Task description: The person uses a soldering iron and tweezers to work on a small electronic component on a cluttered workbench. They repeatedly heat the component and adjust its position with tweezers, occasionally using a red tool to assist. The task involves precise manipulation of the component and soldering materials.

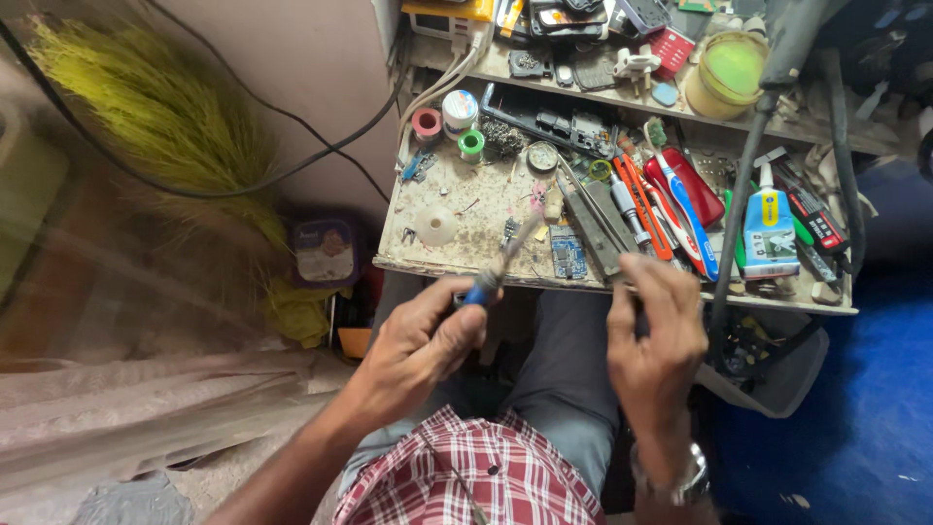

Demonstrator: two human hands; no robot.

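Left hand [423,340] grips soldering iron [501,262], tip over workbench [457,209].

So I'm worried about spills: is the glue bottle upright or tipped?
Tipped: the glue bottle lies flat on the bench, nozzle pointing toward the shelf. Capped or not, cannot tell.

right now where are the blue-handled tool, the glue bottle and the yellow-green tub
blue-handled metal tool [483,285], head view, on its blue handle in the left hand
white glue bottle with blue label [770,233], head view, mid body
round yellow-green plastic tub [731,68], head view, on its lid
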